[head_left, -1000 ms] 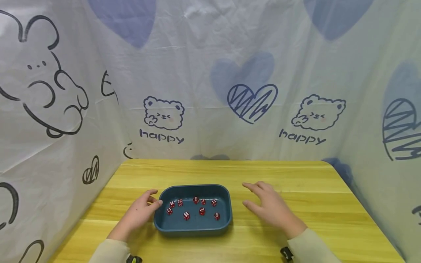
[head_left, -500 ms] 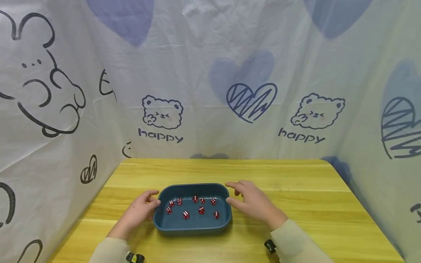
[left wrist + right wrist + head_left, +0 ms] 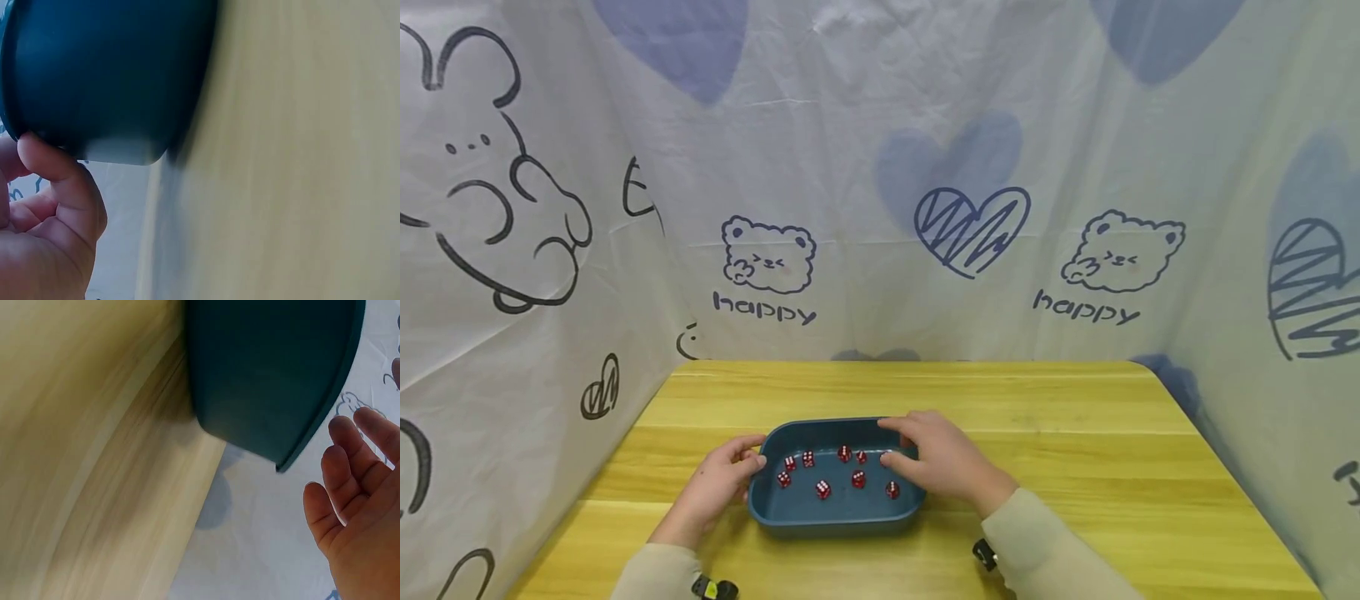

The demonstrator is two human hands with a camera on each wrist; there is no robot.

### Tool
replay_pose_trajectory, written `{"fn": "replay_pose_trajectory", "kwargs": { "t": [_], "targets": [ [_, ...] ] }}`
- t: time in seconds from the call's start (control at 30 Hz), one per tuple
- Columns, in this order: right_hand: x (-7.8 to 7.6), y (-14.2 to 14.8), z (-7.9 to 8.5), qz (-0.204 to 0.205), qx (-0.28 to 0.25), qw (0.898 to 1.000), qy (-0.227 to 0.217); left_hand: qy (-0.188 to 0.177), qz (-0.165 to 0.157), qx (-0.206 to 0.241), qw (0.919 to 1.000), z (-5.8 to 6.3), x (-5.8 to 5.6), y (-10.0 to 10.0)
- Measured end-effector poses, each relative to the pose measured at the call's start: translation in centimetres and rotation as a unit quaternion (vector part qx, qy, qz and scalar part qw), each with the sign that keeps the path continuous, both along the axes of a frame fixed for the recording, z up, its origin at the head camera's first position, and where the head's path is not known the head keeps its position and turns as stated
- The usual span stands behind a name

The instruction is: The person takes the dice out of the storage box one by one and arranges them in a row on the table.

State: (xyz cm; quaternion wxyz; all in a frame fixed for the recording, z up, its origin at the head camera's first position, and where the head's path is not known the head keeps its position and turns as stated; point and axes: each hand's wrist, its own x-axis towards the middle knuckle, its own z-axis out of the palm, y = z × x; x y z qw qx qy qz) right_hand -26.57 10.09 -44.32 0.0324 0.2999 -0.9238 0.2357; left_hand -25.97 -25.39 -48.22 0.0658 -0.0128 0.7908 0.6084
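A dark teal rectangular tray stands on the table with several red dice with white pips spread over its floor. My left hand holds the tray's left end, thumb at the rim; in the left wrist view its bent fingers touch the outer wall. Over the right end reaches my right hand, its thumb tip above the inside, partly hiding a die near that corner. The right wrist view has the right fingers extended and apart from the tray wall, holding nothing.
The yellow wood-grain table extends beyond both sides of the tray. White cloth walls with drawn bears and hearts enclose the back and sides.
My right hand has moved left, from bare table beside the tray to above its right end. The left hand stays at the left end. The dice lie as before.
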Motion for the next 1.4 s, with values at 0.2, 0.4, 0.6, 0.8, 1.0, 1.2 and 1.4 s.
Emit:
{"fn": "replay_pose_trajectory", "kwargs": {
  "t": [0.2,0.4,0.6,0.8,1.0,1.2,1.4],
  "targets": [
    [-0.6,-1.8,-0.3,0.033,0.022,0.999,-0.011,-0.007,0.003,0.04,0.9992,-0.6,-0.2,-0.3],
    [-1.1,-3.3,-0.7,0.049,0.043,0.998,-0.017,-0.02,0.002,0.08,0.9966,-1.1,-0.4,-0.5],
    [-1.1,-4.3,-1.3,0.032,0.067,0.997,-0.022,-0.022,-0.003,0.093,0.9954,-1.4,-0.6,-0.5],
    [-1.3,-5.1,-1.7,0.021,0.093,0.995,-0.015,-0.019,-0.006,0.094,0.9954,-1.5,-0.7,-0.6],
    [-1.6,-5.7,-2.1,0.019,0.117,0.993,-0.003,-0.022,-0.002,0.098,0.995,-1.6,-0.4,-0.7],
    [-1.9,-6.2,-2.4,0.016,0.147,0.989,-0.025,-0.021,-0.004,0.104,0.9944,-1.7,-0.3,-0.6],
    [-2.1,-6.6,-2.7,0.006,0.167,0.985,-0.032,-0.019,-0.004,0.109,0.9938,-1.7,-0.3,-0.7]
  ]
}}
